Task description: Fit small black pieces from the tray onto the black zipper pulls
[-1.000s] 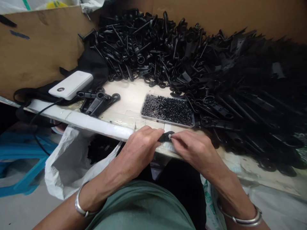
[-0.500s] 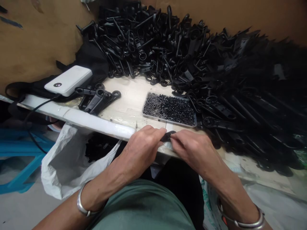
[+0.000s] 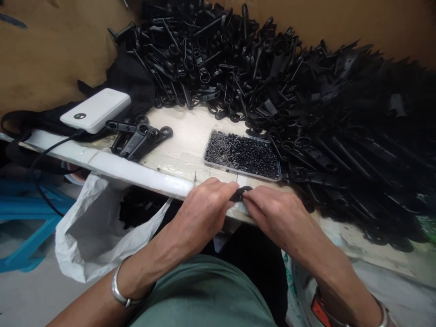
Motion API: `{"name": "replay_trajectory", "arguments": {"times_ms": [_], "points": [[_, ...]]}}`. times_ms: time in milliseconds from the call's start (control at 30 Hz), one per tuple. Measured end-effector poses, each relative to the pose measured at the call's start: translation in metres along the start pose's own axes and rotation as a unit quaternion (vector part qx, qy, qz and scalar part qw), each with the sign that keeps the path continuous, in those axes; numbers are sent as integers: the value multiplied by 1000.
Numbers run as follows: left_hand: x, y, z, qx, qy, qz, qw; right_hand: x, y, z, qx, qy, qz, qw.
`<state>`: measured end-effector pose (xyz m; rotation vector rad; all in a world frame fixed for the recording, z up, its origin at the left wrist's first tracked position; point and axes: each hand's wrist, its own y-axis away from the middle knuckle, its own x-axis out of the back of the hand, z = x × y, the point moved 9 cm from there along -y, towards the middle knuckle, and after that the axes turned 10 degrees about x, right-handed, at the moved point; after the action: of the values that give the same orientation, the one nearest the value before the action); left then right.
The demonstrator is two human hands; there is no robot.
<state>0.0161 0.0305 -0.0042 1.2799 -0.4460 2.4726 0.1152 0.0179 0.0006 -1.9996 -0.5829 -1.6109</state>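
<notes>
Black part just below frame center, looks mid-work. Left hand fingers hold it; right hand fingers narrow against it (can't tell if gripping). Upper-right pile likely left; small stack at left maybe done.

A muted green top, softly creased, covers the torso, with black legwear below. A silver bangle with a rounded end circles the left wrist; a second silver bangle, the right.
</notes>
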Motion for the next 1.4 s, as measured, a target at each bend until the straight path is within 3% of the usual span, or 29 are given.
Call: {"name": "replay_trajectory", "arguments": {"times_ms": [267,467,600,700,767,833,1067,1267,1400], "points": [[-1,0,1,1,18,-25,1000,7,2,2,-34,-54,73,995],[3,1,5,-20,21,-6,1000,32,13,18,-80,-62,173,980],[19,5,22,-101,-6,75,992,43,30,35,-132,-60,225,963],[23,12,43,-213,-110,138,961,41,39,40,-144,-46,238,959],[17,14,50,-267,-166,143,939,36,41,39,-136,-40,237,961],[14,12,49,-281,-172,136,934,32,41,37,-129,-39,232,963],[28,1,22,-163,0,112,980,28,45,41,-141,-50,227,962],[41,-10,-2,-37,0,61,997,26,44,41,-138,-67,229,961],[49,-9,-2,-41,-2,96,995,26,42,37,-126,-67,232,962]]}}
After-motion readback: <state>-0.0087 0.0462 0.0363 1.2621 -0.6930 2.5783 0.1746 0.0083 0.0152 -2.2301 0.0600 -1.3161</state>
